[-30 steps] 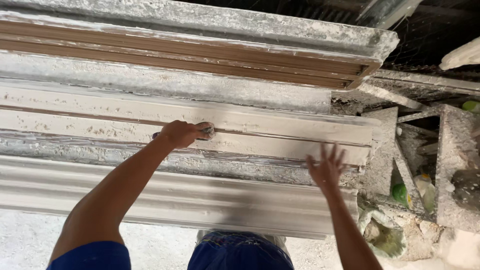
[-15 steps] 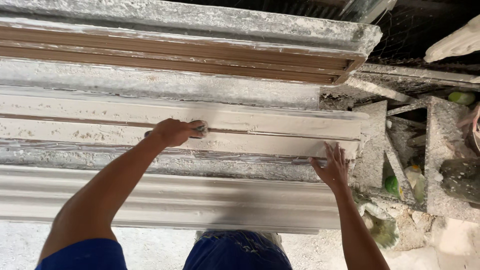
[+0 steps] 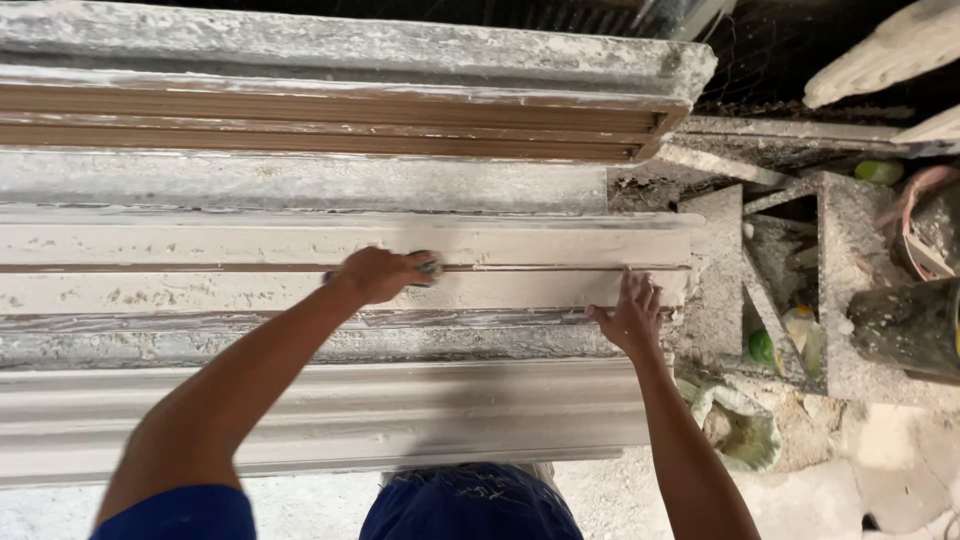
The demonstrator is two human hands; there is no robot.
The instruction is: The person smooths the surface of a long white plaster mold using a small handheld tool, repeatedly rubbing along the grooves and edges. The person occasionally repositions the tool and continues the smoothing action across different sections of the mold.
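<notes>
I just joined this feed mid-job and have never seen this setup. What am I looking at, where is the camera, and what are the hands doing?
There is no machine: a person works with bare hands, filmed by one camera worn on the head, looking down. Long white plaster mouldings lie side by side on a dusty bench. The left hand is closed on a small tool or pad, pressed onto the plaster-filled mould; what kind it is cannot be told. The right hand rests open, fingers spread, near that mould's end. Rubble and a dark bucket sit at the right.
</notes>
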